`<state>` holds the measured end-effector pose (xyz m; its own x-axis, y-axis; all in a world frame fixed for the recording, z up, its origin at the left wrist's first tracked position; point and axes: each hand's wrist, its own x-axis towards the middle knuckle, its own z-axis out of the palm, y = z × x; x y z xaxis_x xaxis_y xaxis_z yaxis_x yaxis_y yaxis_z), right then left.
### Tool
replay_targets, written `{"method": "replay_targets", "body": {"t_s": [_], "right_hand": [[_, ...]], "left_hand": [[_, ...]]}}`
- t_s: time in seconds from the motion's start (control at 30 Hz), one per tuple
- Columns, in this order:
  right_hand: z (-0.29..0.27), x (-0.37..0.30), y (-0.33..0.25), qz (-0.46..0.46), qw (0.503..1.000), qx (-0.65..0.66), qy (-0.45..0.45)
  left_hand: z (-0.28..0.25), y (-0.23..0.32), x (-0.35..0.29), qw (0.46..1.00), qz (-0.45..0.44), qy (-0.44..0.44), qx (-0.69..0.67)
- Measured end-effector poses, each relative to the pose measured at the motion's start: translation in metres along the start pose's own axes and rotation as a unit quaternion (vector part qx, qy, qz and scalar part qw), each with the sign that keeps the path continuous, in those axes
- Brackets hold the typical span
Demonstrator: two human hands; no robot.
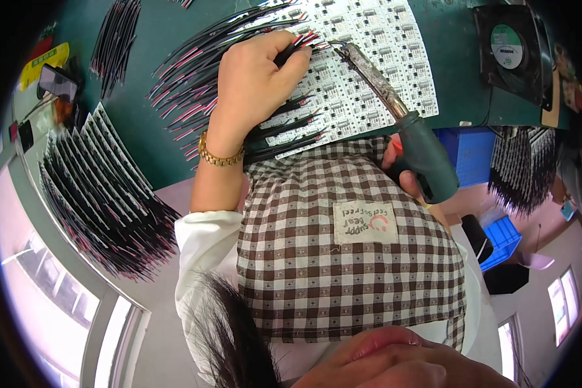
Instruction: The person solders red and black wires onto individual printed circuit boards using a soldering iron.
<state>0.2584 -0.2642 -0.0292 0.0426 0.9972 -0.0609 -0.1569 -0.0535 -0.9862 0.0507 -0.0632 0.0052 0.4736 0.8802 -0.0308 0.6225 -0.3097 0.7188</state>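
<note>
My left hand [255,77] is closed in a pinch on several thin black wires [306,40] with red and white ends, over a white circuit board panel [388,55]. My right hand [394,158], mostly hidden behind the handle, grips a soldering iron [428,155] with a dark green handle. The iron's tip reaches the panel just right of the pinched wire ends; whether it touches them I cannot tell. Rows of black wires [194,84] run leftward from the panel, partly beneath my left hand and wrist.
Loose black wires [115,42] lie on the green table [152,32] at far left. Boards with wires attached [103,194] hang at the left edge. On the right stand a black fan [511,55], a blue bin [464,152] and more wired boards [524,165].
</note>
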Motion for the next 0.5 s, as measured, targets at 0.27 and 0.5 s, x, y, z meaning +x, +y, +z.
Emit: {"method": "replay_targets", "body": {"t_s": [0.27, 0.5], "right_hand": [[0.01, 0.006, -0.013, 0.009, 1.0, 0.016, 0.018], [0.008, 0.014, -0.04, 0.054, 0.998, -0.016, -0.029]], "left_hand": [[-0.004, 0.004, -0.002, 0.999, -0.036, 0.011, -0.009], [0.005, 0.004, -0.006, 0.994, -0.043, 0.073, -0.076]]}}
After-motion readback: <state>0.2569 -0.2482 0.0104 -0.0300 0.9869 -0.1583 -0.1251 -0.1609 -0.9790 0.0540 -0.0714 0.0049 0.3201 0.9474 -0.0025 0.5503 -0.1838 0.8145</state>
